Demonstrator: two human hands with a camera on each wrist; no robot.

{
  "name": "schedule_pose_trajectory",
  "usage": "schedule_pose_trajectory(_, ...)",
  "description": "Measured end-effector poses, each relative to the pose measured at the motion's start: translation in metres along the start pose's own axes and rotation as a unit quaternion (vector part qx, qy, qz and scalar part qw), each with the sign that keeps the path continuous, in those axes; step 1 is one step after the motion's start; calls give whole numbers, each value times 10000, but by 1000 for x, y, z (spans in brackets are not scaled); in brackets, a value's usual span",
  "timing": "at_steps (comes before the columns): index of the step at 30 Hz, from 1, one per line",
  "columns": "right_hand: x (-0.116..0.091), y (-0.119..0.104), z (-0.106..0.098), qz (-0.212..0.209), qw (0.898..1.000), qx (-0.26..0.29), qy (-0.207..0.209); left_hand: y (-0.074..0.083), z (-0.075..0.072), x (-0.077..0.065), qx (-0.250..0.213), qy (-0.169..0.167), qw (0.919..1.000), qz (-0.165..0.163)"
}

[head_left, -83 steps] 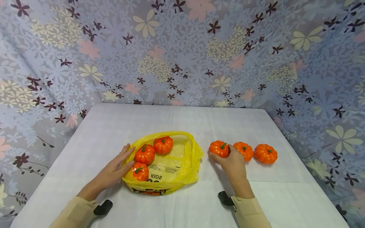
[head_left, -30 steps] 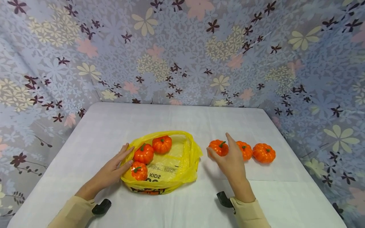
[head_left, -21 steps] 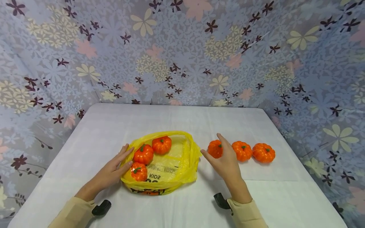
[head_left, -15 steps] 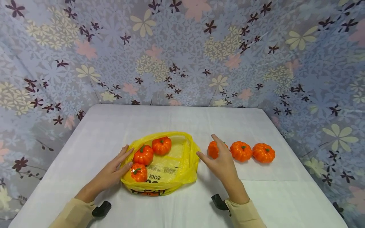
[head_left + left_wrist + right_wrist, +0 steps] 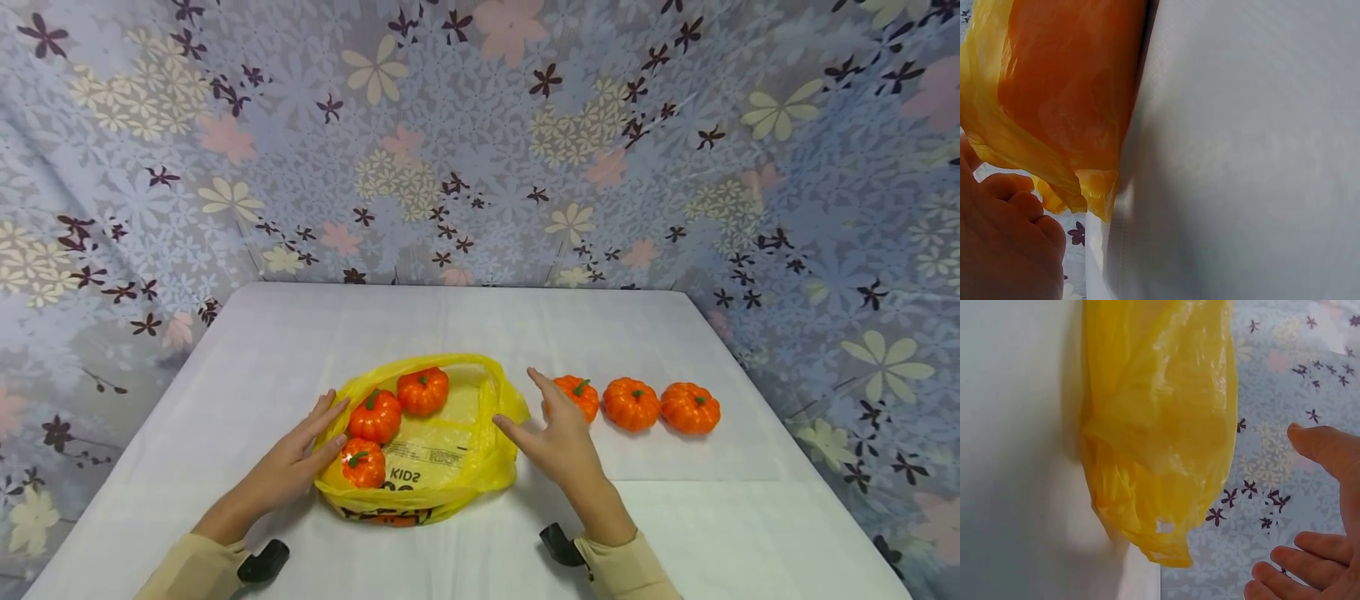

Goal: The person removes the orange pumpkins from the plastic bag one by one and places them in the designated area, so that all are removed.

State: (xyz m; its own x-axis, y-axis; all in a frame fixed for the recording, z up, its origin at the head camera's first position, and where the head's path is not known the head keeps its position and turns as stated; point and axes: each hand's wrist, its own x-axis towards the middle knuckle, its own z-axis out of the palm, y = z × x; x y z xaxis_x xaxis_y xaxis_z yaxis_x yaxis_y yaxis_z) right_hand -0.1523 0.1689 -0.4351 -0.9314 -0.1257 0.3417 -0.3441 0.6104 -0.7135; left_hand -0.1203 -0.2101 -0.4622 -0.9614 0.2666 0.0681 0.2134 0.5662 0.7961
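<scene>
A yellow plastic bag (image 5: 468, 481) with its mouth spread wide lies mid-table. Inside, along its left side, sit three small orange pumpkins: one at the back (image 5: 423, 392), one in the middle (image 5: 375, 416), one at the front (image 5: 363, 463). My left hand (image 5: 291, 462) rests on the bag's left side, fingers extended. My right hand (image 5: 561, 446) hovers just right of the bag, thumb and fingers spread, holding nothing; the right wrist view shows it apart from the bag. Behind it, partly hidden, is a pumpkin (image 5: 581, 398); two more pumpkins (image 5: 632, 405) (image 5: 690, 408) continue that row.
A white cloth (image 5: 480, 321) covers the table. Behind and at the sides hangs a flowered curtain (image 5: 480, 150). Black wrist mounts (image 5: 264, 562) stick out from the cuffs of both beige sleeves.
My right hand has let go of the leftmost pumpkin of the row, opened, and moved left to beside the bag. That pumpkin stays on the table. My left hand keeps its place.
</scene>
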Motion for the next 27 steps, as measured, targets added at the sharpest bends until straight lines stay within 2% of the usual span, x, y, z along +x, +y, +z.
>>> schedule_pose_trajectory(6, 1, -3, 7, 31, 9999, -134, -67, -1, -2, 1, -15, -52, 10000, -44)
schedule_pose_trajectory(16, 4, -9, 16, -49, 9998, -89, -141, -2, -6, 4, 15, -71, 9999, 109)
schedule_pose_trajectory(27, 6, -15, 29, 214, 9991, -137, -331, -3, -6, 4, 15, -99, 9999, 104)
